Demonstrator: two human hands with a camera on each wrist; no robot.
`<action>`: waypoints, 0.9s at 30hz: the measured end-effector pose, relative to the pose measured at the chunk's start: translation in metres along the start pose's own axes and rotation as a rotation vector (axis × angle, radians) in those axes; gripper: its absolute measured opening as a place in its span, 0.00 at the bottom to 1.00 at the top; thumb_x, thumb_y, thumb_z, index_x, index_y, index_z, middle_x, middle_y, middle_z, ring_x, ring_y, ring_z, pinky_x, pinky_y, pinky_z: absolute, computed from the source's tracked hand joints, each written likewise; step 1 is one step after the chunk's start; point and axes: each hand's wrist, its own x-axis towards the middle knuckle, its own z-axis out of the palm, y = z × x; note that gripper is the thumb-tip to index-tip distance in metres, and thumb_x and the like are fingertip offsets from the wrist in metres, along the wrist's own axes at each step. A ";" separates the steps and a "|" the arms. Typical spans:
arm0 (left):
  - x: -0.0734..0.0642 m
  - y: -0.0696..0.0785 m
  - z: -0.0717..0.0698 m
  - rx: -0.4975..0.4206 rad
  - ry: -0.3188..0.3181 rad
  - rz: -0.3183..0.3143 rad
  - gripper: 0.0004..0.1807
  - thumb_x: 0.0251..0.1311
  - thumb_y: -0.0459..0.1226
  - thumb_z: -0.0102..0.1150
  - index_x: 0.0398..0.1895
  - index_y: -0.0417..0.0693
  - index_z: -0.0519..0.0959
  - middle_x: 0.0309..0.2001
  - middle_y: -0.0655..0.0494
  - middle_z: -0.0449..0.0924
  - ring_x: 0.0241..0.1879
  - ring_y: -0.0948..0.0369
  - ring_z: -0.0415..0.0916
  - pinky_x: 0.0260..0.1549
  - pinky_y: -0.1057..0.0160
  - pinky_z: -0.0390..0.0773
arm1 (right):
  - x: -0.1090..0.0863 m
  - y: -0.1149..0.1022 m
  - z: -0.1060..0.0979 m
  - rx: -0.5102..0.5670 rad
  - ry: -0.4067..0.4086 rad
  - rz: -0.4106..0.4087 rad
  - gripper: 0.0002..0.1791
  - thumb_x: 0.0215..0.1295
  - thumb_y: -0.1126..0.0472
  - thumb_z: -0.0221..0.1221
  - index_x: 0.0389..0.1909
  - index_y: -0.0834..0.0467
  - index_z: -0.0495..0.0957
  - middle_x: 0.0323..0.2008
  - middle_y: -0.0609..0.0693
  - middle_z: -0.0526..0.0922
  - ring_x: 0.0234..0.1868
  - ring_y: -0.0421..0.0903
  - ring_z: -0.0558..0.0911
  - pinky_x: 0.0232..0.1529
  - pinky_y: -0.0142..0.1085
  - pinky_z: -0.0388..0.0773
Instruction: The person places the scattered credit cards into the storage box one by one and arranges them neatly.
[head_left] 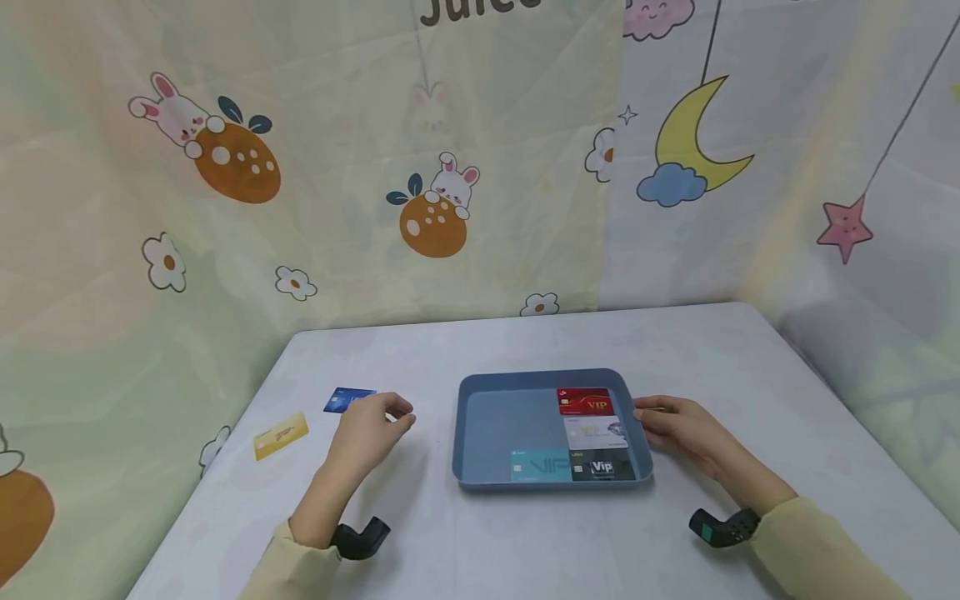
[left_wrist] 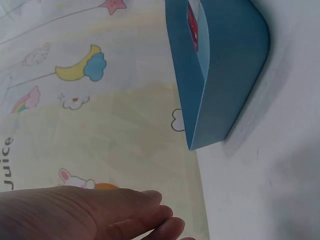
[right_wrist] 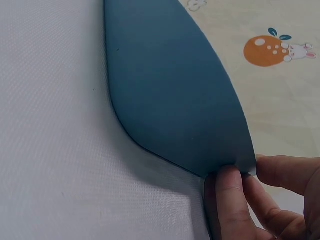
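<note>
Just beyond the loosely bent, seemingly empty left hand (head_left: 366, 432), find the blue card (head_left: 344, 399), partly hidden, its length side to side; well apart, see the right hand (head_left: 690, 429) pinching the tray (head_left: 504, 423).

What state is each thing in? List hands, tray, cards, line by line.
Left hand: fingers loosely bent, nothing visibly held
Tray: upright on table, partly filled
Right hand: holding tray's right edge
Red card: flat in tray
White card: flat in tray
Teal card: flat in tray
Dark card: flat in tray
Blue card: on table, partly hidden by left hand
Yellow card: on table, fully visible
</note>
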 end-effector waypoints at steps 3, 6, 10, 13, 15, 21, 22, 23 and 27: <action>-0.001 -0.006 -0.001 0.022 -0.004 -0.006 0.09 0.64 0.40 0.68 0.43 0.47 0.87 0.39 0.55 0.88 0.37 0.58 0.82 0.38 0.55 0.85 | -0.001 0.000 0.000 -0.001 0.000 -0.001 0.35 0.78 0.53 0.58 0.74 0.71 0.62 0.68 0.71 0.71 0.50 0.42 0.83 0.52 0.34 0.86; -0.001 -0.013 -0.003 0.043 0.004 -0.017 0.09 0.65 0.40 0.68 0.43 0.46 0.87 0.39 0.55 0.88 0.36 0.59 0.82 0.37 0.56 0.84 | -0.001 0.000 0.000 0.005 0.001 0.000 0.35 0.78 0.53 0.58 0.74 0.71 0.62 0.68 0.70 0.72 0.49 0.41 0.83 0.51 0.33 0.86; -0.001 -0.022 -0.007 0.059 0.016 -0.026 0.08 0.65 0.40 0.67 0.43 0.46 0.87 0.40 0.54 0.88 0.38 0.57 0.82 0.38 0.53 0.84 | -0.001 0.000 -0.001 0.005 0.001 -0.001 0.35 0.77 0.53 0.58 0.74 0.71 0.62 0.67 0.70 0.72 0.49 0.41 0.83 0.51 0.33 0.86; -0.001 -0.027 -0.009 0.062 0.013 -0.035 0.08 0.66 0.39 0.67 0.43 0.45 0.87 0.40 0.53 0.88 0.39 0.55 0.82 0.40 0.51 0.84 | -0.001 0.000 0.000 0.000 0.001 -0.005 0.35 0.77 0.53 0.58 0.74 0.71 0.62 0.68 0.70 0.72 0.49 0.41 0.83 0.51 0.33 0.86; -0.001 -0.032 -0.009 0.067 0.014 -0.048 0.09 0.66 0.39 0.66 0.44 0.44 0.87 0.40 0.52 0.88 0.40 0.54 0.82 0.41 0.50 0.84 | -0.001 0.000 0.000 -0.005 0.003 -0.007 0.35 0.77 0.53 0.58 0.74 0.71 0.62 0.68 0.71 0.72 0.49 0.41 0.83 0.51 0.33 0.86; 0.001 -0.047 -0.007 0.085 0.005 -0.117 0.10 0.66 0.39 0.66 0.45 0.43 0.86 0.42 0.50 0.87 0.41 0.54 0.81 0.42 0.52 0.83 | -0.001 -0.001 0.000 -0.010 0.008 -0.005 0.35 0.77 0.53 0.58 0.74 0.71 0.62 0.68 0.70 0.72 0.49 0.41 0.83 0.51 0.33 0.86; 0.001 -0.049 -0.008 0.085 0.002 -0.122 0.10 0.66 0.39 0.66 0.45 0.43 0.86 0.41 0.50 0.87 0.40 0.54 0.80 0.41 0.52 0.83 | -0.001 -0.001 0.000 -0.010 0.008 -0.005 0.35 0.77 0.53 0.58 0.74 0.71 0.62 0.68 0.70 0.72 0.49 0.42 0.83 0.51 0.33 0.86; 0.001 -0.051 -0.008 0.088 0.001 -0.125 0.10 0.66 0.39 0.65 0.44 0.43 0.86 0.41 0.50 0.87 0.40 0.54 0.80 0.40 0.52 0.83 | -0.001 -0.001 0.000 -0.010 0.008 -0.005 0.35 0.77 0.52 0.58 0.74 0.71 0.62 0.68 0.71 0.72 0.49 0.42 0.83 0.51 0.33 0.86; 0.002 -0.059 -0.012 0.109 0.005 -0.121 0.10 0.66 0.39 0.65 0.43 0.42 0.86 0.40 0.49 0.87 0.38 0.54 0.80 0.38 0.53 0.82 | -0.001 0.000 0.001 -0.015 0.009 -0.002 0.35 0.77 0.52 0.58 0.74 0.71 0.62 0.68 0.71 0.72 0.49 0.42 0.83 0.51 0.33 0.86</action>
